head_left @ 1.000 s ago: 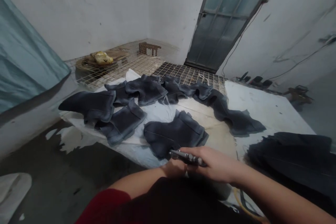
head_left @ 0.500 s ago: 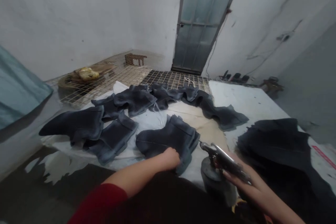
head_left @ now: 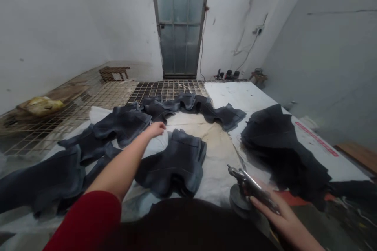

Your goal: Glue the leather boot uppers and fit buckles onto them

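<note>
Our left hand [head_left: 156, 129] has left the near-edge dark pieces [head_left: 173, 157] unheld, reaching farther over the desk [head_left: 231, 96], grip unclear; our right hand [head_left: 273, 208] clamps the spray gun [head_left: 255, 188].

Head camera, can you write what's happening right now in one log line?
left hand: near dark boot-shaped pieces, grip unclear | right hand: holding spray gun | dark pile: on white tabletop, right side
</note>
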A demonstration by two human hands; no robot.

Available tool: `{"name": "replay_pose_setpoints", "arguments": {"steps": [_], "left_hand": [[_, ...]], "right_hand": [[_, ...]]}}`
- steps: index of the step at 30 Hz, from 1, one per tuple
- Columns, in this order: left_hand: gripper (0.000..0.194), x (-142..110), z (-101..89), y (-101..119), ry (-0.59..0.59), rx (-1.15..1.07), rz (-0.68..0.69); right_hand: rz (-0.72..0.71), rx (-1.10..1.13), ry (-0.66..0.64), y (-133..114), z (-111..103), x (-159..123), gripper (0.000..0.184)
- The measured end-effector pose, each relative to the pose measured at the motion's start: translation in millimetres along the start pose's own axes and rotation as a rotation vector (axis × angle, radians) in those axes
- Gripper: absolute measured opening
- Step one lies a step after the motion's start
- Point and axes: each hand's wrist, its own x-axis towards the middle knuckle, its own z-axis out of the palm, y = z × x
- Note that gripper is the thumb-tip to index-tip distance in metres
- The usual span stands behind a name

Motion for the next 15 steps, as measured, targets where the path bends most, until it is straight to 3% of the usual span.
{"name": "replay_pose_setpoints", "arguments": {"steps": [2,3,6,9,12,15], "left_hand": [[0.023,-3,-4.3,6,-0.029,0.013,0.067],[0.027,-7,2.9,17,-0.068,0.018,0.120],[0.041,-23,50.4,60,-0.223,0.070,0.274],[0.015,-34,97.0,88,-0.297,0.156,0.293],[0.015,-30,109.2,86,-0.309,0.191,0.272],[0.020,-16,97.5,69,-0.299,0.124,0.259]], "right_hand": [[0.013,-0.001,0.021,-1,4,-3,0.058],[0.015,-0.003,0.032,-3,7,-4,0.058],[0.010,-0.006,0.042,-13,13,-5,0.057],[0.004,-0.019,0.059,-22,17,-4,0.056],[-0.006,-0.013,0.082,-25,21,-4,0.056],[-0.021,-0.005,0.080,-26,25,-3,0.056]]}}
